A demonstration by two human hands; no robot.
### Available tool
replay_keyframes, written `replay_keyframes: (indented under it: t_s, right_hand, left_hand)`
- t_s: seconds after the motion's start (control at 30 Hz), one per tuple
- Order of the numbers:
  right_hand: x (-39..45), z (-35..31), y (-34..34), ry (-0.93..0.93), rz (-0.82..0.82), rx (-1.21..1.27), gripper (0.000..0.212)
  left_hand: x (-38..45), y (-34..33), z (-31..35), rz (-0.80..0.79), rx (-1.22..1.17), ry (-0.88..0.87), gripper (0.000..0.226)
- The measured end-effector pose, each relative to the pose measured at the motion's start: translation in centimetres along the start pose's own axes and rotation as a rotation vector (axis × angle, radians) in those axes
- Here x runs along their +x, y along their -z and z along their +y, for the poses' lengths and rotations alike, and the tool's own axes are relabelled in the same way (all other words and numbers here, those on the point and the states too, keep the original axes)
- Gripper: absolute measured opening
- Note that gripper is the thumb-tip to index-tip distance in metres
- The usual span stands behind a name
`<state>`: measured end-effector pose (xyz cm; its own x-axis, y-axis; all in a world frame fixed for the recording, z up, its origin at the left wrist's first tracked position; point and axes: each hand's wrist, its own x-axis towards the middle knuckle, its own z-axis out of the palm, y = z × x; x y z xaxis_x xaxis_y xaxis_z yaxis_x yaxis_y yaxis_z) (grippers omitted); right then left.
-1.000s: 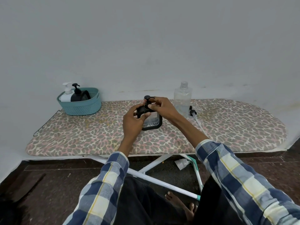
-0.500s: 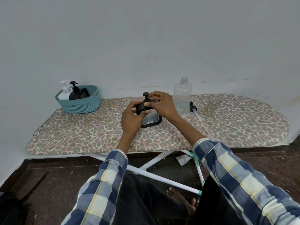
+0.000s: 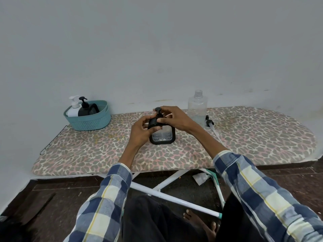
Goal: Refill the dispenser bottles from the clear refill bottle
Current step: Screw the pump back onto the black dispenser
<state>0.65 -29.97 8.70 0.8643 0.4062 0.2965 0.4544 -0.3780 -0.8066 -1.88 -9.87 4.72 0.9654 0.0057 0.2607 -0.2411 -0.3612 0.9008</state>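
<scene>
Both hands are on the square dispenser bottle (image 3: 162, 135), which sits on the leopard-print ironing board (image 3: 244, 140) roughly mid-board. It's a clear body in a black rounded frame, with a black shoulder and pump top (image 3: 158, 110); a little liquid or foam shows low inside. The left hand (image 3: 141, 132) has its fingers curled round the black shoulder from the left, and the right hand (image 3: 172, 119) pinches the collar right under the pump head, thumb in front.

Just right of that bottle and a bit further back stands the clear refill bottle (image 3: 197, 107): round, see-through plastic, threaded neck with no cap on. Right of it a loose black pump with a whitish dip tube (image 3: 211, 125) lies flat on the padded cover. Well left of the dispenser, by the wall, is a teal woven-look basket (image 3: 89, 118) holding a white pump bottle (image 3: 73, 109) and a black pump bottle (image 3: 85, 109).

Compared with half a second ago the grip looks about the same, with the fingers shifted slightly on the collar; most of the difference is the view tipping.

The hands hide the bottle's upper half, so I can't tell if the pump is screwed tight. The basket bottles are cut off by its rim.
</scene>
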Motion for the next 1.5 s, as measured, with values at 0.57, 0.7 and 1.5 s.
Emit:
replay_keyframes:
  t_s: [0.57, 0.7, 1.5]
  right_hand:
    - [0.1, 0.7, -1.7, -0.097, 0.224, 0.107, 0.039]
    - [-0.4, 0.5, -1.7, -0.067, 0.227, 0.108, 0.04]
    - [9.3, 0.8, -15.6, -0.133, 0.266, 0.101, 0.019]
  left_hand:
    - [-0.7, -2.2, -0.9, 0.133, 0.151, -0.035, 0.044]
    - [-0.6, -1.3, -0.4, 0.05, 0.217, -0.005, 0.046]
    - [2.2, 14.7, -0.9, 0.766, 0.274, 0.078, 0.056]
